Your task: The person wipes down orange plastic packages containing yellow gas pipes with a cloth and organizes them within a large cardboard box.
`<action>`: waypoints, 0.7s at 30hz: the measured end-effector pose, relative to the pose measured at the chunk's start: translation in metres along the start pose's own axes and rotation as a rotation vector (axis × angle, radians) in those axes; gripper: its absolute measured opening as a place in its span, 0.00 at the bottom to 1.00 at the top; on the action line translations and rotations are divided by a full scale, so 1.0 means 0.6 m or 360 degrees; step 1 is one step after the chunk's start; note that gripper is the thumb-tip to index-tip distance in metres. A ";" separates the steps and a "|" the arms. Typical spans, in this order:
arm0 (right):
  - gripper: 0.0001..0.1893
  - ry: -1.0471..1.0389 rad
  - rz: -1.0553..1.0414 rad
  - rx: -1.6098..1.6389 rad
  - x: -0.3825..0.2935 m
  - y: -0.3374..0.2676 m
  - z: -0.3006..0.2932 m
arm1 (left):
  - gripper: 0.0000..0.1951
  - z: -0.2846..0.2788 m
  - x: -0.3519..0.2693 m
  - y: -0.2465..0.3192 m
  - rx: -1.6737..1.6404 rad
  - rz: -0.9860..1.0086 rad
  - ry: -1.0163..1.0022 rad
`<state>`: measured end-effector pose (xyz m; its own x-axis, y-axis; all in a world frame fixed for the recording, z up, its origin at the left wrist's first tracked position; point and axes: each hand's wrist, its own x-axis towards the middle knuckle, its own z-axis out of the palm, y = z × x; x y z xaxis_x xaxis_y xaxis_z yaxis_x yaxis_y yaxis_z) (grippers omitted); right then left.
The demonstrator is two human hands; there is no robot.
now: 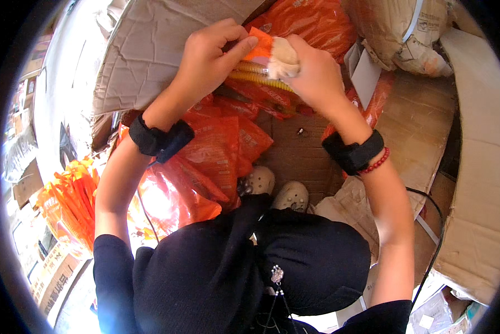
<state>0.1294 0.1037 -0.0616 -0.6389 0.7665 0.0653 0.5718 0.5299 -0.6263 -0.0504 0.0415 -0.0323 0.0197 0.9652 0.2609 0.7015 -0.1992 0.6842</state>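
My left hand (212, 54) pinches the left edge of a small orange piece (260, 46), card or plastic, between thumb and fingers. Against its right side is a cream, furry-looking item (284, 58), gripped by my right hand (319, 73). Yellow ribbed tubes (260, 79) run just below, between the two hands; I cannot tell whether they are joined to the furry item. My right fingertips are partly hidden behind it. Shiny orange plastic bags (216, 146) with printing lie under and below the hands.
A large cardboard flap (137, 54) rises at left, and more cardboard (479, 167) curves along the right. A bundle of orange bags (68, 204) stands at lower left. A torn wrapped package (412, 33) sits upper right. A black cable (435, 234) hangs by my right arm.
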 end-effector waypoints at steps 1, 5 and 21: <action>0.16 -0.0013 0.0027 -0.0033 -0.005 0.015 0.001 | 0.09 0.002 -0.001 -0.010 -0.0006 0.0018 0.0038; 0.16 -0.0057 0.0009 0.0052 -0.016 0.070 -0.002 | 0.10 0.005 0.001 -0.027 -0.0090 0.0009 0.0110; 0.10 -0.0457 -0.0136 0.0165 -0.009 0.075 -0.044 | 0.17 -0.061 0.019 0.063 0.1095 0.0084 -0.0182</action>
<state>0.1719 0.1330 -0.0697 -0.8099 0.5793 -0.0917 0.4638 0.5369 -0.7047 -0.0495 0.0386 0.0215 0.1143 0.9765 0.1825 0.9886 -0.1300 0.0764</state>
